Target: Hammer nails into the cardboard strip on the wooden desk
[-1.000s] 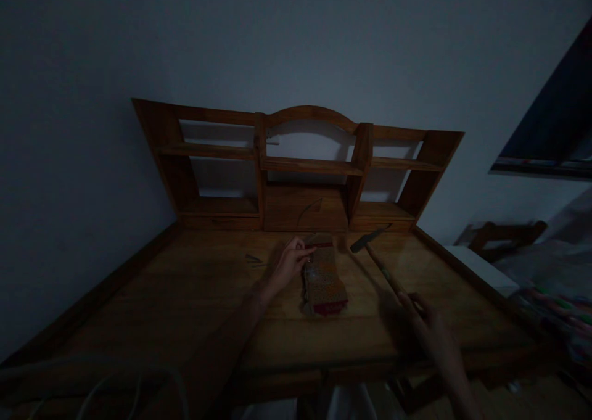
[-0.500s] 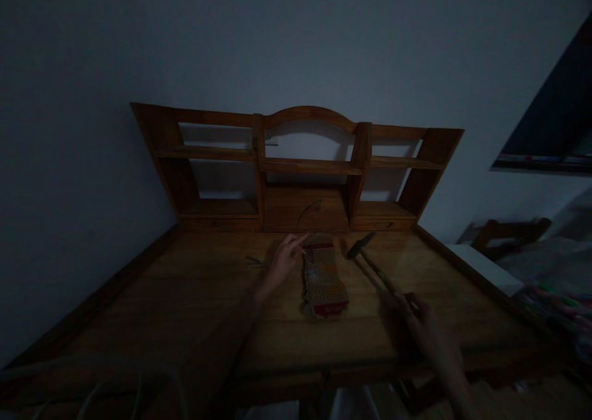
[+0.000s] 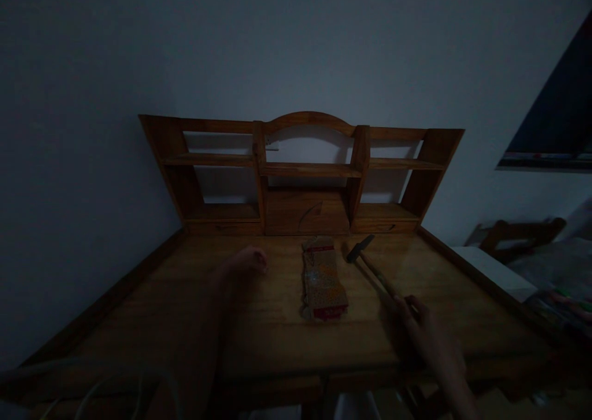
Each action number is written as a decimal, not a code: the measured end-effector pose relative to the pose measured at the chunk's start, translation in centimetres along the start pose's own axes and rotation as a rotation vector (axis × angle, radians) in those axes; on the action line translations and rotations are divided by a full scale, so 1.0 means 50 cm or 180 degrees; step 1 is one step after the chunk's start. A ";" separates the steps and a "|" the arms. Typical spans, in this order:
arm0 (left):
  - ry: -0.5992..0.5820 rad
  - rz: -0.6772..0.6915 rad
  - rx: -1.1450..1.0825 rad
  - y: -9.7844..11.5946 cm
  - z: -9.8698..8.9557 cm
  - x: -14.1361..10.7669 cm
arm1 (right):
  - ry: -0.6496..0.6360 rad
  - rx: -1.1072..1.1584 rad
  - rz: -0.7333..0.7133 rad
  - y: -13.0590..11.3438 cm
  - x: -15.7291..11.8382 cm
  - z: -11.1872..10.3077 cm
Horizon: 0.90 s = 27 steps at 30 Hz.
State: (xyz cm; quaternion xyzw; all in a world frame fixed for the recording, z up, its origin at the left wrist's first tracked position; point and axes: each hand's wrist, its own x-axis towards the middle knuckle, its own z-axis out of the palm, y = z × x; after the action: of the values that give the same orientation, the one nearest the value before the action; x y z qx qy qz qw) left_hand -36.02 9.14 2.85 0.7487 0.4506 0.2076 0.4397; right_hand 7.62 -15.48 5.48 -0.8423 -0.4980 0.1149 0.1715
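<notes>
My right hand (image 3: 423,321) is wrapped around the wooden handle of a hammer (image 3: 377,272). The hammer's dark metal head points away from me, just above or on the desk. Left of it lies a torn piece of cardboard (image 3: 326,278), brown with red bands and an orange patterned print. My left hand (image 3: 252,259) is over the desk to the left of the cardboard, apart from it, with its fingers curled together. Whatever may be in those fingers is hidden in the dim light.
The wooden desk (image 3: 277,340) has a raised shelf unit (image 3: 308,170) with small drawers along its back, against a wall (image 3: 305,50). On the right are a white surface (image 3: 493,272), a wooden chair back (image 3: 527,232) and a dark window (image 3: 550,118). A pale curved frame (image 3: 92,364) shows at lower left.
My left hand has moved left, away from the cardboard's far edge, and its fingers have closed. It now covers where small thin pieces lay. The right hand and hammer have hardly moved.
</notes>
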 end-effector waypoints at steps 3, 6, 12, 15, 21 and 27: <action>-0.0113 0.0111 0.0204 -0.006 -0.001 0.004 | -0.0023 -0.0042 -0.0002 0.000 0.000 -0.001; -0.0099 0.0235 0.0445 -0.018 -0.002 0.010 | -0.0033 -0.0052 0.0035 0.003 0.004 0.002; 0.0707 0.0596 0.0652 -0.003 0.019 0.011 | -0.0047 -0.0021 0.0068 0.006 0.002 0.003; 0.0985 0.0711 0.0525 0.038 0.034 0.012 | -0.0073 0.0030 0.0044 0.006 0.002 0.002; 0.1291 0.0783 0.0143 0.109 0.067 0.036 | -0.0128 0.0140 0.0107 0.011 0.013 0.006; 0.0520 0.0346 -0.0523 0.105 0.111 0.051 | -0.0019 0.0258 -0.0021 0.016 0.018 0.007</action>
State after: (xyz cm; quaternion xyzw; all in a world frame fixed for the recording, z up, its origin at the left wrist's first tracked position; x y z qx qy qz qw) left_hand -28.20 7.61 4.16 0.7140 0.4251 0.3277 0.4495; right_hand 8.55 -15.00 4.83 -0.8326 -0.4962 0.1370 0.2043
